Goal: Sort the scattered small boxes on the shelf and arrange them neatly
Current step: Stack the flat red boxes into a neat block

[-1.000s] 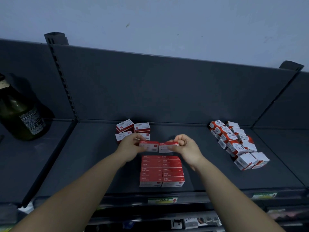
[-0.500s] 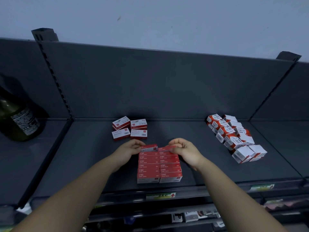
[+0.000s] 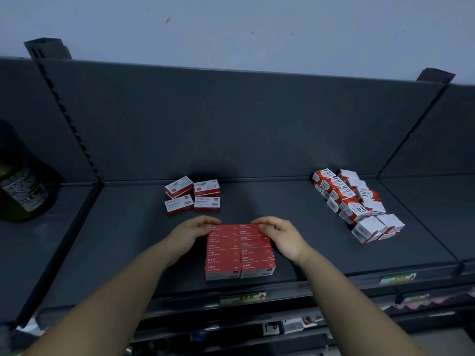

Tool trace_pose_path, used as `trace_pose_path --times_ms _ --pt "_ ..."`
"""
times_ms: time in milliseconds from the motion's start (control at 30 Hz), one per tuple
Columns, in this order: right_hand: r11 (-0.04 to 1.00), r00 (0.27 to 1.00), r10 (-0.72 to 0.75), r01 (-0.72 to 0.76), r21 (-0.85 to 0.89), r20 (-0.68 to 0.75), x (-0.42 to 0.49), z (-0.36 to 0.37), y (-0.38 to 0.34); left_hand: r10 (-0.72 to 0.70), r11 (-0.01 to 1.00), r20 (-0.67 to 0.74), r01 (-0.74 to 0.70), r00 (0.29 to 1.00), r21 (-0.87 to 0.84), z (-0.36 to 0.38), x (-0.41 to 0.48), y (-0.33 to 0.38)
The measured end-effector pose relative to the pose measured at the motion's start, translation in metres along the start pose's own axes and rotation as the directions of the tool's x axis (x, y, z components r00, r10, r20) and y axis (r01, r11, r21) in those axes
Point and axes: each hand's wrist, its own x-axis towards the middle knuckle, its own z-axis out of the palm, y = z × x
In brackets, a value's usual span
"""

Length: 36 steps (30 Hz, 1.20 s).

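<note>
Two tight columns of small red staple boxes [image 3: 240, 253] stand on edge near the front of the dark shelf [image 3: 133, 237]. My left hand [image 3: 191, 233] curls round the back box of the left column. My right hand [image 3: 279, 233] pinches the back box of the right column. Both back boxes sit flush against their columns. Behind my hands, several loose red-and-white boxes [image 3: 192, 195] lie in a small cluster, two of them stacked on others.
A jumbled heap of white-and-red boxes [image 3: 354, 204] runs along the shelf's right side. A dark glass bottle [image 3: 18, 186] stands on the neighbouring shelf at far left. Price labels [image 3: 243, 297] line the front rail, with lower shelves below.
Both hands came down and toward me, each with one red box. The two boxes, held apart above the shelf before, now stand at the back of the columns.
</note>
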Motion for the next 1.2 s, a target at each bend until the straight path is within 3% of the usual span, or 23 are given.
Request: trace_pose_path --times_ms 600,667,767,833,900,1000,1200 --pt "1.0 1.0 0.004 -0.004 0.027 -0.006 0.001 0.004 -0.001 0.017 0.999 -0.035 -0.018 0.999 -0.037 0.002 -0.001 -0.002" --pt "0.993 0.992 0.006 0.008 0.115 -0.126 0.003 0.011 0.001 0.022 0.998 -0.077 -0.026 0.997 -0.054 0.005 0.0 -0.004" --pt "0.946 0.962 -0.005 0.093 0.309 -0.274 0.002 0.019 0.005 0.038 0.994 -0.259 -0.064 0.965 -0.093 0.016 0.001 -0.01" --pt "0.889 0.952 0.0 0.139 0.437 -0.305 0.0 0.021 0.005 0.069 0.951 -0.36 -0.171 0.93 -0.259 0.029 -0.005 -0.006" --pt "0.869 0.959 0.007 0.135 0.476 -0.284 -0.003 0.025 0.002 0.077 0.887 -0.371 -0.233 0.926 -0.398 0.039 -0.006 -0.003" --pt "0.901 0.972 -0.016 0.116 0.419 -0.236 -0.009 0.033 0.003 0.077 0.833 -0.349 -0.253 0.934 -0.493 0.051 -0.007 -0.004" --pt "0.95 0.985 -0.05 0.098 0.297 -0.163 -0.012 0.036 0.006 0.08 0.896 -0.292 -0.198 0.953 -0.398 0.062 -0.007 -0.009"
